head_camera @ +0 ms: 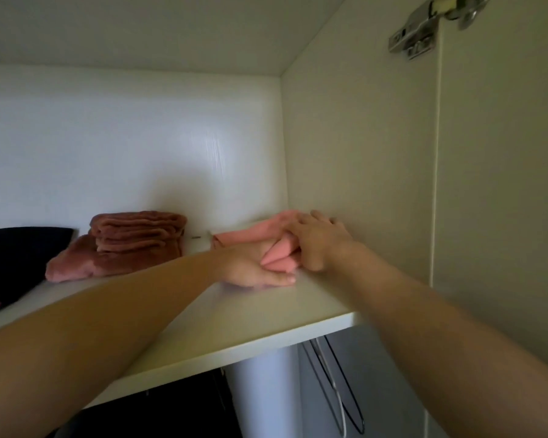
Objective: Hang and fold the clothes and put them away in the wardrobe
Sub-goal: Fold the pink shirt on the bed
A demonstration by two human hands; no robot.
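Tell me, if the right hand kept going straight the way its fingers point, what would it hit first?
The right hand rests on the pink cloth, pointing into the far corner. Straight on, it would probably meet the white back wall first, close to the side wall; depth is unclear.

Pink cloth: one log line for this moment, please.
placing | pink cloth: right end of shelf | left hand: beneath it | right hand: on top
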